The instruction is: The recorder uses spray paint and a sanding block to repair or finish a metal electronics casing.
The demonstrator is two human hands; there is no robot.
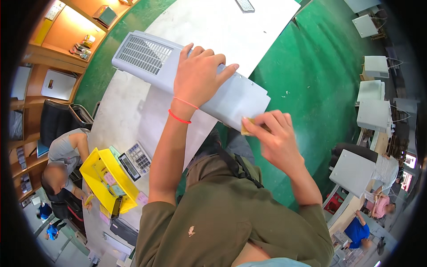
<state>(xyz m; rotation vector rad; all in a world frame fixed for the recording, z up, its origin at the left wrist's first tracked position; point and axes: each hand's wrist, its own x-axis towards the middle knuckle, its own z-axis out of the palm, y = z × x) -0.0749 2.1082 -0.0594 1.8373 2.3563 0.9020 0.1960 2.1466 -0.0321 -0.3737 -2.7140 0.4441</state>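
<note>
A long pale grey casing (242, 99) with a slotted vent grille at its far left end lies slanted across the white table, its right end jutting past the table's edge. My left hand (198, 75) grips it near the middle, fingers hooked over the far edge and thumb spread to the right. At the casing's near right corner, my right hand (275, 137) pinches a small yellowish-brown pad (246, 127) against the edge. The fingers hide most of that pad, so its exact kind cannot be made out.
On the white table (187, 22), a slotted grey piece (244, 5) lies at the far end. A yellow bin (91, 171) and a calculator (135, 161) sit left of me, beside a seated person (69, 149). Lit shelves (66, 33) line the left; grey boxes (353, 172) stand right.
</note>
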